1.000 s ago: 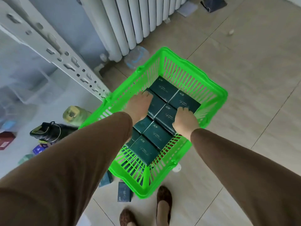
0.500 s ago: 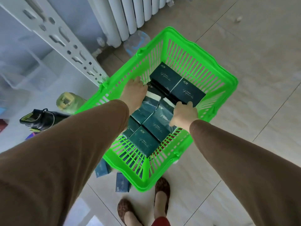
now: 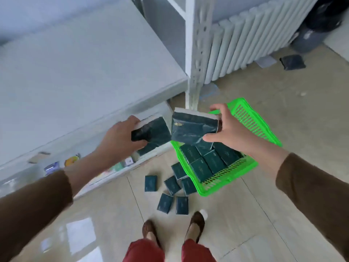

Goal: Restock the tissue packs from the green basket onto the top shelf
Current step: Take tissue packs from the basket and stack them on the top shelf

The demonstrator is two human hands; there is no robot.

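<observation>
Mid-frame, above the green basket (image 3: 245, 129), left hand (image 3: 117, 137) grips one tissue pack (image 3: 153, 133), right hand (image 3: 232, 133) pinches another pack (image 3: 192, 129). Packs look light, soft, slippery-wrapped; hold across short sides. Top shelf (image 3: 85, 63) sits upper left.

Two dark green tissue packs are held in the air above the floor: one (image 3: 151, 134) in the left hand (image 3: 120, 137), one (image 3: 192, 127) in the right hand (image 3: 232, 129). More packs (image 3: 207, 159) lie flat in the green basket (image 3: 251, 121) on the floor, beside the pale top shelf (image 3: 85, 63).
</observation>
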